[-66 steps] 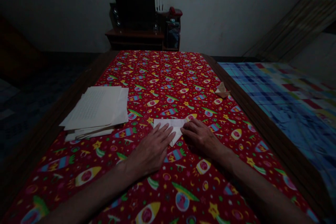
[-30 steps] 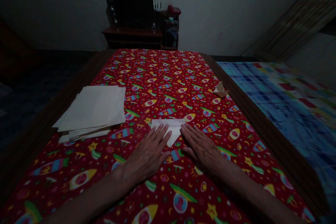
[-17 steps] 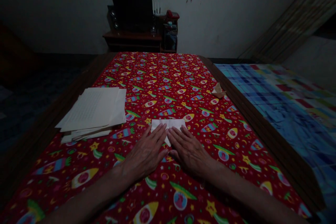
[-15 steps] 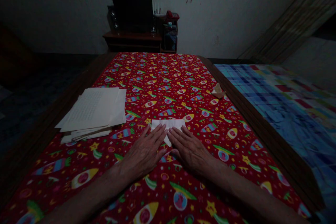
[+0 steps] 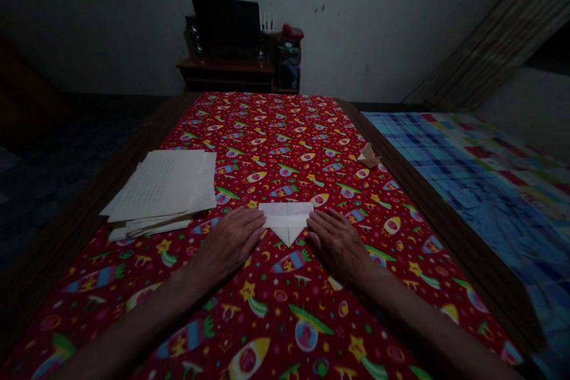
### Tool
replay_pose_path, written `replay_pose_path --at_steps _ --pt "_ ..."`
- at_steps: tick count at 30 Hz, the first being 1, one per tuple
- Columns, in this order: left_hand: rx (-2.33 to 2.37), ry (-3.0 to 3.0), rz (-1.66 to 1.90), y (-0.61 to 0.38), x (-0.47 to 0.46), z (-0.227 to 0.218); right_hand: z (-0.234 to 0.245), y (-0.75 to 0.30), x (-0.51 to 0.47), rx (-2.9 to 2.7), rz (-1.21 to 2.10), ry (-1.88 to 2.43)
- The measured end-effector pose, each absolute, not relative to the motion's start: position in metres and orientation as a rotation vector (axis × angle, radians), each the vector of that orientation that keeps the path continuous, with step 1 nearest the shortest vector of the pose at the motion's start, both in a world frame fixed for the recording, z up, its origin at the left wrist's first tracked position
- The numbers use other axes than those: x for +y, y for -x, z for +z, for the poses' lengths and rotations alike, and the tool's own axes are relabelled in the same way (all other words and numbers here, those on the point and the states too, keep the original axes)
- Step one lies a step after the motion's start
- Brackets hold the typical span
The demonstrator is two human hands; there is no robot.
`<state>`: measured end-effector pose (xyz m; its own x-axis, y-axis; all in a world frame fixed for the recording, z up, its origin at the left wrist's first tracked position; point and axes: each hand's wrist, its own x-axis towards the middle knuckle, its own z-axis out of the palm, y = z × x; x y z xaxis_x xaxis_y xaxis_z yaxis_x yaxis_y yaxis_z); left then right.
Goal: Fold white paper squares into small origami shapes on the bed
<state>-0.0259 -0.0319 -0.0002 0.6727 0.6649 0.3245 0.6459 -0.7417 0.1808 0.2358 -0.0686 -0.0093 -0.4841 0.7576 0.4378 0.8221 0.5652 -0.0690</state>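
A small white folded paper [image 5: 286, 215] lies on the red patterned cloth, its top a straight band and its lower part a triangle pointing toward me. At its left end, my left hand [image 5: 238, 233] has its fingers pressed together, the tips on the paper's edge. My right hand [image 5: 336, 237] takes the opposite end in the same way, with its fingers bent over the corner. The undersides of both hands are hidden, so how the thumbs meet the paper does not show fully.
To the left lies a stack of printed sheets [image 5: 160, 187]. A small brown and white folded paper piece [image 5: 369, 156] rests near the table's right edge. Beyond the red cloth [image 5: 276, 124] stands a desk with a dark monitor [image 5: 227, 25]. A bed [image 5: 463, 178] adjoins the right side.
My hands have moved apart, from flat over the paper's middle to its left and right ends. The band and triangle are now uncovered. The view has tilted slightly.
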Motion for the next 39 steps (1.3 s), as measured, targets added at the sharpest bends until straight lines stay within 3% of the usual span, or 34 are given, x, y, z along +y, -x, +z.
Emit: replay_pose_path --at_steps 5,13,22,29,34,39 --pt "1.271 -2.722 0.606 0.010 -0.006 0.002 -0.008 -0.231 -0.046 -2.337 -0.271 1.332" --pt "1.240 -2.640 0.507 0.008 0.010 -0.001 -0.005 -0.239 -0.039 -2.150 -0.001 1.594" --pt "1.316 -2.385 0.365 0.004 0.022 0.010 -0.010 -0.243 -0.035 -2.145 0.019 1.548" --pt "1.359 -2.194 0.444 0.004 0.019 0.006 -0.009 -0.241 -0.032 -2.076 0.188 1.600" --pt "1.255 -2.099 0.786 0.004 0.017 0.005 -0.005 -0.239 -0.029 -1.860 0.417 1.375" --pt "1.141 -2.317 1.275 0.006 0.002 0.023 0.015 -0.241 -0.035 -1.928 0.018 1.055"
